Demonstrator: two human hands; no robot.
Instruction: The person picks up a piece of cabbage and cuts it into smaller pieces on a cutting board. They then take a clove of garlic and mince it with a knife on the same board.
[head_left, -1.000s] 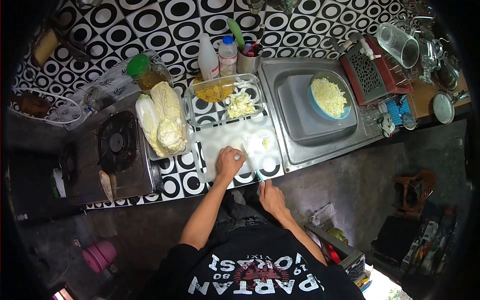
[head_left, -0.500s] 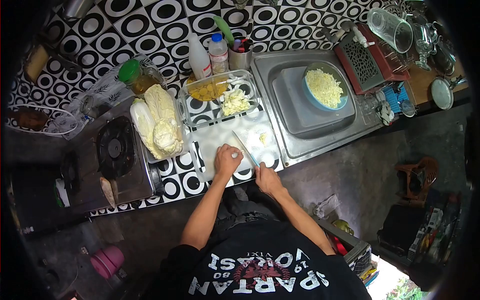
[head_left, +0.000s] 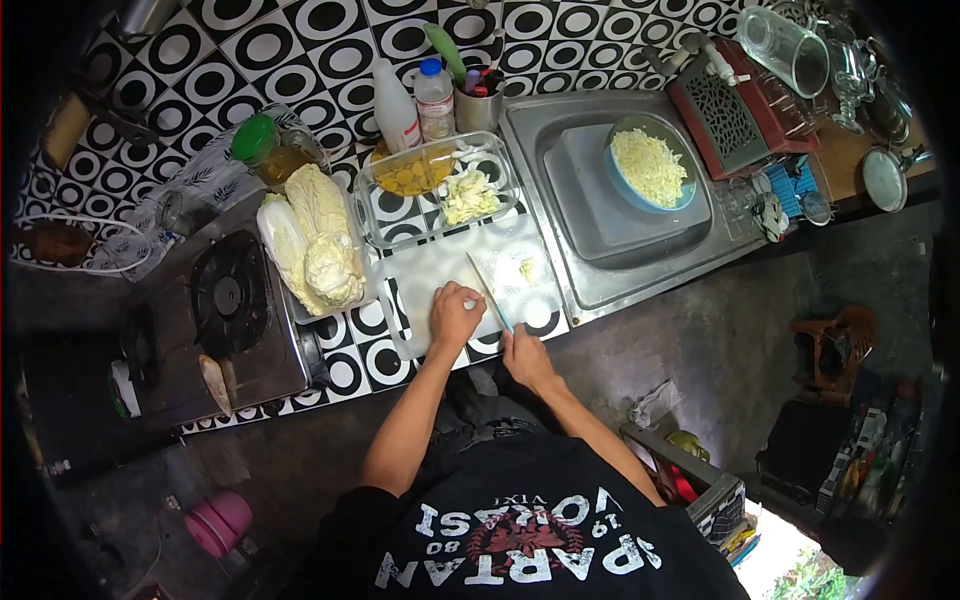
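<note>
**Chopping under way at the board, with cabbage still waiting**

A person stands at a patterned kitchen counter, working over a white cutting board (head_left: 440, 275) — the landmark for everything here. The left hand (head_left: 455, 315) rests on the board's near half, fingers curled together over a small pale piece (head_left: 469, 303) of vegetable, pinning it down. The right hand (head_left: 522, 352), at the board's near right corner, is closed around the handle of a knife (head_left: 492, 292) whose blade angles up across the board just beside the left hand's knuckles. A little heap of cut bits (head_left: 526, 268) lies on the board's right side.

Judging by the scene, a good share of the work looks done — a blue bowl (head_left: 650, 165) heaped with shredded pale vegetable sits in the sink to the right of the board, and a glass dish (head_left: 438, 188) just behind the board holds more cut pieces alongside yellow slices. What appears left: the piece under the left hand, and two whole-looking halves of napa cabbage (head_left: 310, 240) lying to the board's left, beside a gas stove (head_left: 225, 300). Bottles and a utensil cup stand behind the dish, against the tiled wall.
</note>
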